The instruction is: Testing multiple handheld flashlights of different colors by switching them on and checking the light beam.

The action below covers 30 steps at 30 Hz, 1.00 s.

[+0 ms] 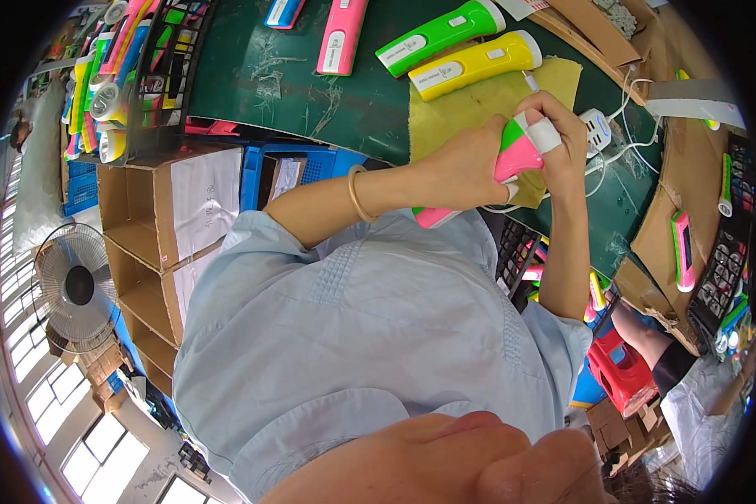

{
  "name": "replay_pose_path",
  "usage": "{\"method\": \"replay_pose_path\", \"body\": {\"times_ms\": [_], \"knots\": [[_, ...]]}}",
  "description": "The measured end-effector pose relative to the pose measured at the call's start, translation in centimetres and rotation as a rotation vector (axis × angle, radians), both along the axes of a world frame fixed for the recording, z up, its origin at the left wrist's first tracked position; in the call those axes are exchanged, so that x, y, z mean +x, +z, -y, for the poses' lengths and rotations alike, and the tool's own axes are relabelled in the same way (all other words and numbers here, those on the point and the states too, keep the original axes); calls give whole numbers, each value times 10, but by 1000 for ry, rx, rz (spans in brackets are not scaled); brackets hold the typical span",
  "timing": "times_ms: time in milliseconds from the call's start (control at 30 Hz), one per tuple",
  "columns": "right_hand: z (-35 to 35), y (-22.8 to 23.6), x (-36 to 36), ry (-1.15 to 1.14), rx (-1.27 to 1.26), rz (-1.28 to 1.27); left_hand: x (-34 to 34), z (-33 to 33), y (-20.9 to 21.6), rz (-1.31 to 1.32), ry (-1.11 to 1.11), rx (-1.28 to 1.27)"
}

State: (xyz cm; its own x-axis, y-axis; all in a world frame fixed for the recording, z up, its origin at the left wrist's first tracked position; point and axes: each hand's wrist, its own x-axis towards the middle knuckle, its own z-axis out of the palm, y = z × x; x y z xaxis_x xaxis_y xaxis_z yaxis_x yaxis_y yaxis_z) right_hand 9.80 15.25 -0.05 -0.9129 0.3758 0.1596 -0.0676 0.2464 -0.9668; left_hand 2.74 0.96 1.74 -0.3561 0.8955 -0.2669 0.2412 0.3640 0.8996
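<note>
A pink and green flashlight (519, 157) is held over the yellow cloth, close to my body. My left hand (475, 164) is closed around its body, hiding the middle, and its pink lower end sticks out below the palm. My right hand (563, 139) is closed at the green and white end. A white piece (543, 135) shows at the right thumb; whether it is wrapped round the thumb or pinched, I cannot tell. Just beyond the right fingers is a small white plug (531, 81). Yellow (479, 65) and green (441, 36) flashlights lie past the hands.
The yellow cloth (433, 126) covers part of the green table (252, 92). A white power strip (595, 130) with cables lies right of my hands. Pink (341, 38) and blue (284, 12) flashlights rest farther back. A black rack (172, 76) with flashlights stands left. Another person's arm (643, 332) shows at right.
</note>
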Motion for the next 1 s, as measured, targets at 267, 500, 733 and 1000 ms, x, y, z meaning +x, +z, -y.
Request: {"method": "replay_pose_path", "body": {"times_ms": [267,500,733,1000], "knots": [[3,-1,7,127,-192,-142,6,5,8,684,-68,76],[1,8,0,41,129,211,-4,2,-7,205,-55,-47],[0,5,-1,-50,199,319,-4,4,-21,206,-59,37],[31,-12,33,-392,147,221,-31,-8,1,1132,264,237]]}}
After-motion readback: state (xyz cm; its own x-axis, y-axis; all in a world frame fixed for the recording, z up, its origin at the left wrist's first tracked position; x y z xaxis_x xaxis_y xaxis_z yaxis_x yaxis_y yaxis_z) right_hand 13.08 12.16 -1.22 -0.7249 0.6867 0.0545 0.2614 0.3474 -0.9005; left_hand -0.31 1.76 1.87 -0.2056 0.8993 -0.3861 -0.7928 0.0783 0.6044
